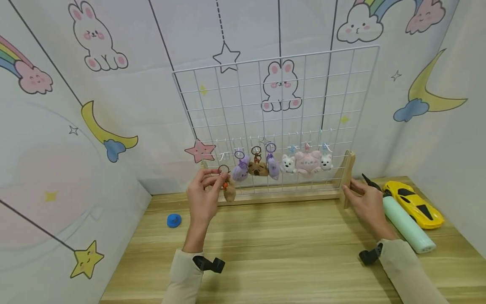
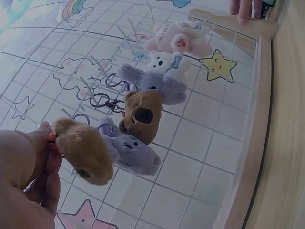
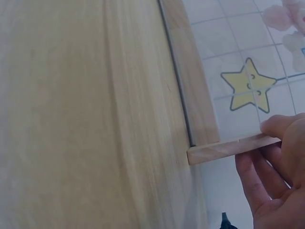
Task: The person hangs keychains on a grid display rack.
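My left hand [image 1: 203,194] pinches a tan plush keychain [image 1: 229,191] by its top, near the dark ring, in front of the left part of a white wire grid rack [image 1: 262,126]. In the left wrist view the fuzzy tan plush [image 2: 86,151] hangs from the fingers with a red bit at its top. Beside it on hooks hang a purple plush [image 1: 240,170], a brown bear plush [image 1: 258,169] and another purple plush [image 1: 272,166]. My right hand [image 1: 366,204] grips the rack's wooden side stand [image 1: 347,179], thumb on one face and fingers on the other.
Farther right on the grid hang a pink plush [image 1: 308,163] and two white ones [image 1: 288,164]. A yellow toy car [image 1: 414,204] and a mint-green cylinder [image 1: 408,223] lie right of the rack. A small blue object [image 1: 174,220] sits on the wooden table [image 1: 281,253] at left.
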A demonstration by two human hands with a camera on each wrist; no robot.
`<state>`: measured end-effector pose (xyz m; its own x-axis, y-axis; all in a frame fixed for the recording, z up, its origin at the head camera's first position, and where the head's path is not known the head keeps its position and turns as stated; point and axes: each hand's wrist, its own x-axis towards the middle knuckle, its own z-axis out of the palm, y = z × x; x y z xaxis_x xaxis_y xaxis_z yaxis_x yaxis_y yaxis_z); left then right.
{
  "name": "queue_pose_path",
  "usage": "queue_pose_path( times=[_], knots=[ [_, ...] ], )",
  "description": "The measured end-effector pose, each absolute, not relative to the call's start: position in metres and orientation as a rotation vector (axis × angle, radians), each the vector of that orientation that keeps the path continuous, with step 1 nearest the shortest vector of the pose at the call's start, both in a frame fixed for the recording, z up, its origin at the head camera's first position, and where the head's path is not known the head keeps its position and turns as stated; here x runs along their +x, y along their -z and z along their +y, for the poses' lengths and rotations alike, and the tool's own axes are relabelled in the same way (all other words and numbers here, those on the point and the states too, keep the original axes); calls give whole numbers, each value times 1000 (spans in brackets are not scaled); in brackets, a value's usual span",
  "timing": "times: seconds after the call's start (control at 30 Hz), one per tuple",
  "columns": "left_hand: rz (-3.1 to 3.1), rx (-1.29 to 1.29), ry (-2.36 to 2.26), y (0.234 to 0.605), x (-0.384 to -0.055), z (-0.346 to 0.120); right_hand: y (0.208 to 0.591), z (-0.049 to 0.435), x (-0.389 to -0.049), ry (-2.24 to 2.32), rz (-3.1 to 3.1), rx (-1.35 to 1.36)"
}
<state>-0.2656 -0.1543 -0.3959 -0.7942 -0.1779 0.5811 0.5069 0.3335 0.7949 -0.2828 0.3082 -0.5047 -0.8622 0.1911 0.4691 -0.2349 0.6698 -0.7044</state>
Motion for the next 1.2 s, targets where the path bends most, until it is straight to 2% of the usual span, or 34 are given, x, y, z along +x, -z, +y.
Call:
queue_pose_path(
  times=[0.87, 1.2],
  knots=[
    [-1993, -163, 1447, 398, -308, -155, 506, 307, -282, -1120, -2386, 30],
    [-2019, -146, 1452, 416, -304, -164, 505, 305, -282, -1121, -2372, 47]
  ],
)
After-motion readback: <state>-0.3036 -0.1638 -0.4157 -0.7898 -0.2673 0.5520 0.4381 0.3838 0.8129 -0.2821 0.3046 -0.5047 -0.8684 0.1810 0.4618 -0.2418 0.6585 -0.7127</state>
